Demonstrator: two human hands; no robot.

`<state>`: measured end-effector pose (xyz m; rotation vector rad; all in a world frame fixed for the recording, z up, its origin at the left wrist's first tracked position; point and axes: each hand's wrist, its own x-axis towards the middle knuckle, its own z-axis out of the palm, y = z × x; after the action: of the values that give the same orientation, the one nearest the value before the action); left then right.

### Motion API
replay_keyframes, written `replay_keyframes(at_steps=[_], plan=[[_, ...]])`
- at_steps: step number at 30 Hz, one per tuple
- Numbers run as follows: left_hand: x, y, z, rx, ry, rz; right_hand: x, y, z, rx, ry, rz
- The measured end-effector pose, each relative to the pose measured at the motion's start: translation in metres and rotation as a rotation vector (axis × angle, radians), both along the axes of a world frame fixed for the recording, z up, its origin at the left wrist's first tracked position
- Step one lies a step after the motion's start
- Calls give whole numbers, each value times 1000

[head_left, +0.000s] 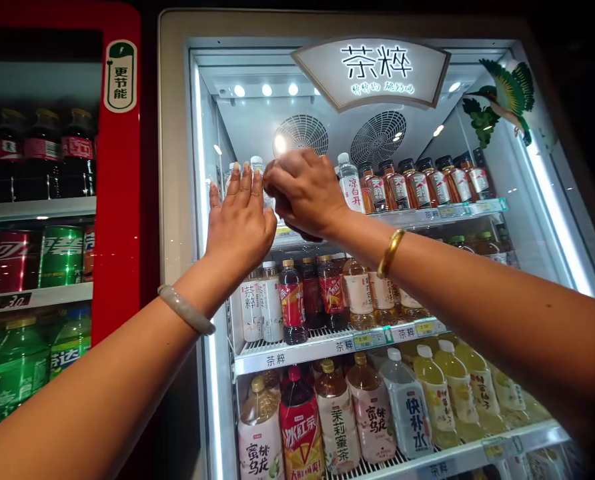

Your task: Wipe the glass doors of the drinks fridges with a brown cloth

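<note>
My left hand (242, 217) is stretched out flat, fingers pointing up, in front of the glass door of a lit drinks cooler (175, 167). A pale stone bangle (186, 311) circles that wrist. Close beside it on the right, my right hand (305, 190) is closed, its fingers curled towards the glass; what they hold, if anything, is hidden. A gold bracelet (391, 253) sits on the right wrist. Beyond the hands, on the top shelf, stand a clear water bottle (350, 185) and several dark-capped amber bottles (397, 187). Contact with the glass cannot be judged.
Lower shelves hold tea bottles (360, 293) and larger bottles, including a red one (300, 433). A fan-shaped lit sign (372, 70) and a bird decoration (510, 100) mark the door's upper part. At left stands a red-framed cooler (120, 173) with cans and bottles.
</note>
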<state>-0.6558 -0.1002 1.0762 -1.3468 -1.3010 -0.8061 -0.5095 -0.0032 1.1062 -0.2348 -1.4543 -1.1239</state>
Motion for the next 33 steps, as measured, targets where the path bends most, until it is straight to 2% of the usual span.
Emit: replay_keyframes(at_steps=[2, 5, 9, 11, 13, 15, 17, 20, 22, 24, 27, 30, 33], plan=[[-11, -5, -7, -1, 8, -4, 8, 3, -8, 53, -93, -22], [-24, -11, -9, -9, 3, -14, 13, 0, 1, 4, -51, -43], [-31, -15, -3, -11, -31, -2, -28, -24, 18, -121, 115, 11], [-35, -18, -6, -9, -47, 9, -51, -35, 11, -107, 80, 35], [-41, -21, -14, -14, -39, 23, -58, -37, -7, -65, 0, 42], [-49, -25, -23, -30, -16, 40, -48, -28, -24, -2, -102, 32], [-54, -28, -30, -49, -1, 49, -30, -16, -28, 47, -166, 22], [-57, -28, -30, -57, -2, 44, -19, -8, -4, 13, -49, 44], [-56, -27, -28, -49, -9, 37, -31, -13, 15, -37, 76, 79], [-57, -27, -30, -44, -27, 37, -51, -25, 21, -59, 118, 100], [-63, -31, -43, -41, -44, 43, -67, -38, -3, -17, -15, 58], [-73, -35, -61, -39, -21, 28, -50, -34, -33, 54, -259, -24], [-77, -36, -70, -63, -9, 26, -28, -25, -32, 2, -241, -47]])
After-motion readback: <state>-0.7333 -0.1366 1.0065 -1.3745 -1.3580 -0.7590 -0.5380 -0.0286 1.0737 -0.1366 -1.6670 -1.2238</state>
